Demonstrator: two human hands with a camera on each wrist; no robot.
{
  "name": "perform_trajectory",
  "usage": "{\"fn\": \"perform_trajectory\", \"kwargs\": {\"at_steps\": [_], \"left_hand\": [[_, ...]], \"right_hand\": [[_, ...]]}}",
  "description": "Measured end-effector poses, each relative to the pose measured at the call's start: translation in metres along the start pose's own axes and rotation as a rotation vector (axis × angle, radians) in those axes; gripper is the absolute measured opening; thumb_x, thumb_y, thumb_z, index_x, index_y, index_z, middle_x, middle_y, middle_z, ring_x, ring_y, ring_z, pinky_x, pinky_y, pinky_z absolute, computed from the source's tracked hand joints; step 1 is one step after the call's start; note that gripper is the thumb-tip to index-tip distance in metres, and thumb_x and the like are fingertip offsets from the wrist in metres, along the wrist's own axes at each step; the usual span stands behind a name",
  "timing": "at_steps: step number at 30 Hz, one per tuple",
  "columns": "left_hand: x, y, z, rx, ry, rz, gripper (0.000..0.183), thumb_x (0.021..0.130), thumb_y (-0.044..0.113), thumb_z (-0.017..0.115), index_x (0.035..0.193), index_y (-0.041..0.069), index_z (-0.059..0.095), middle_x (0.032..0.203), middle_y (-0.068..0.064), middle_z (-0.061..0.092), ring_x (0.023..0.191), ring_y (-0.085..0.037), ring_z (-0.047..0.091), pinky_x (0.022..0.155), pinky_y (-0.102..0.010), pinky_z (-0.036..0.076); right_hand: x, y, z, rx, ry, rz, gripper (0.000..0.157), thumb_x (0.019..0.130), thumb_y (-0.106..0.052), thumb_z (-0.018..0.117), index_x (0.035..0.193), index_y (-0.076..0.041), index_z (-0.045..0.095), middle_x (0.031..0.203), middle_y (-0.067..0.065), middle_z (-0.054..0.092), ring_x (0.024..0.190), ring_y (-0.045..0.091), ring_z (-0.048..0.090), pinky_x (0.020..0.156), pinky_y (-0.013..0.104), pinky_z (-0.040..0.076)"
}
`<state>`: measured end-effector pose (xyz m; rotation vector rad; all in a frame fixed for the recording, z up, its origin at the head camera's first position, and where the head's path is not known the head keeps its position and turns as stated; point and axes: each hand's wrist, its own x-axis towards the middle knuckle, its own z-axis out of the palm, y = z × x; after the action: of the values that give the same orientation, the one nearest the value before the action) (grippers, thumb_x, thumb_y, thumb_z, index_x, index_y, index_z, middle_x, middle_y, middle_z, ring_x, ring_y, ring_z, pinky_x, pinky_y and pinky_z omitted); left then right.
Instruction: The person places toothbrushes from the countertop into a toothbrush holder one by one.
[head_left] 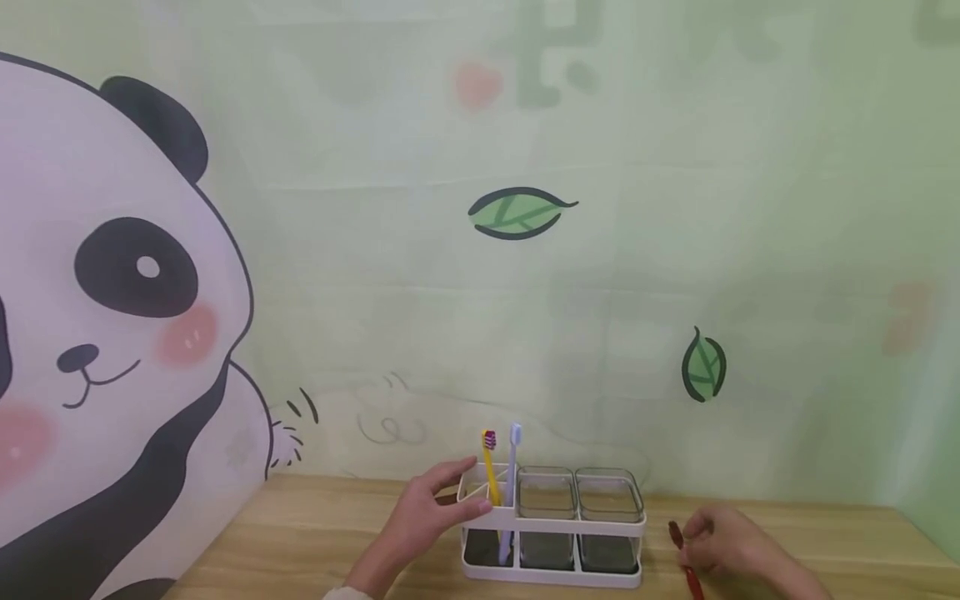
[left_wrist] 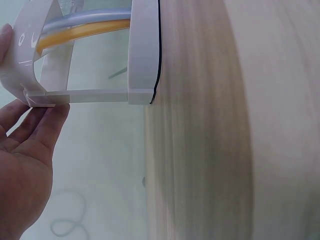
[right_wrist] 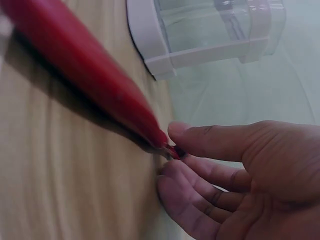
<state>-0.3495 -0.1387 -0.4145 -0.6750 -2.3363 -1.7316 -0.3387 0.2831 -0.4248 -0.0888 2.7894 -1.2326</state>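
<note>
A white toothbrush holder (head_left: 551,576) stands on the table. My left hand (head_left: 420,518) grips its left end, thumb across the front of the upper frame and fingers behind. In the left wrist view, fingertips of the left hand (left_wrist: 30,160) press the frame's side. A yellow toothbrush (head_left: 492,477) and a pale blue toothbrush (head_left: 513,462) stand in the holder's left section, bristles up. To the right of the holder, my right hand (head_left: 731,543) pinches a red toothbrush (right_wrist: 95,70) near its neck. Its handle slants toward me, close to the tabletop.
Two clear cups (head_left: 546,470) sit side by side in the holder's middle and right sections. The wooden table (head_left: 315,508) meets a pale green backdrop (head_left: 375,250) printed with a panda (head_left: 135,367) and leaves.
</note>
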Motion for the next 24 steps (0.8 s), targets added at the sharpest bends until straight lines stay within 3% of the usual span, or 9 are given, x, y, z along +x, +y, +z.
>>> {"fn": "perform_trajectory", "kwargs": {"at_steps": [4, 8, 15, 20, 24], "left_hand": [[-0.0007, 0.0002, 0.0002, -0.007, -0.002, -0.004, 0.068, 0.092, 0.025, 0.086, 0.148, -0.002, 0.058, 0.152, -0.027, 0.054, 0.136, -0.044, 0.056, 0.106, -0.047, 0.056], [-0.0005, 0.0002, 0.0001, -0.010, -0.005, -0.008, 0.068, 0.093, 0.026, 0.086, 0.149, -0.002, 0.058, 0.152, -0.027, 0.054, 0.136, -0.043, 0.055, 0.106, -0.047, 0.056], [-0.0004, 0.0005, 0.0001, -0.003, -0.007, -0.014, 0.068, 0.093, 0.026, 0.086, 0.149, -0.002, 0.058, 0.152, -0.027, 0.053, 0.137, -0.044, 0.055, 0.106, -0.048, 0.055], [-0.0007, 0.0003, 0.0002, 0.001, -0.007, -0.018, 0.068, 0.093, 0.027, 0.086, 0.149, -0.001, 0.058, 0.153, -0.027, 0.053, 0.137, -0.044, 0.055, 0.106, -0.049, 0.056], [-0.0004, -0.0002, 0.0001, 0.000, -0.009, -0.015, 0.068, 0.093, 0.027, 0.085, 0.149, -0.001, 0.058, 0.153, -0.027, 0.053, 0.137, -0.045, 0.055, 0.106, -0.048, 0.056]], "right_hand": [[0.0020, 0.0029, 0.0051, -0.010, 0.046, 0.005, 0.015, 0.086, 0.002, 0.080, 0.092, 0.005, 0.066, 0.080, 0.007, 0.066, 0.074, 0.021, 0.064, 0.065, 0.034, 0.060], [0.0054, 0.0030, 0.0088, -0.022, 0.066, 0.066, 0.017, 0.087, 0.001, 0.081, 0.091, 0.005, 0.065, 0.080, 0.008, 0.065, 0.073, 0.020, 0.065, 0.063, 0.032, 0.060], [0.0059, 0.0006, 0.0092, -0.014, 0.074, 0.121, 0.009, 0.088, 0.002, 0.078, 0.089, 0.005, 0.069, 0.080, 0.007, 0.065, 0.074, 0.021, 0.063, 0.062, 0.030, 0.059], [0.0031, 0.0015, 0.0070, 0.078, 0.073, 0.131, 0.004, 0.089, 0.000, 0.073, 0.090, 0.004, 0.074, 0.078, 0.006, 0.064, 0.071, 0.020, 0.059, 0.061, 0.027, 0.053], [-0.0014, -0.0022, 0.0017, 0.156, 0.085, 0.146, 0.009, 0.091, -0.003, 0.070, 0.095, 0.004, 0.075, 0.080, 0.007, 0.063, 0.074, 0.022, 0.056, 0.061, 0.028, 0.047]]}}
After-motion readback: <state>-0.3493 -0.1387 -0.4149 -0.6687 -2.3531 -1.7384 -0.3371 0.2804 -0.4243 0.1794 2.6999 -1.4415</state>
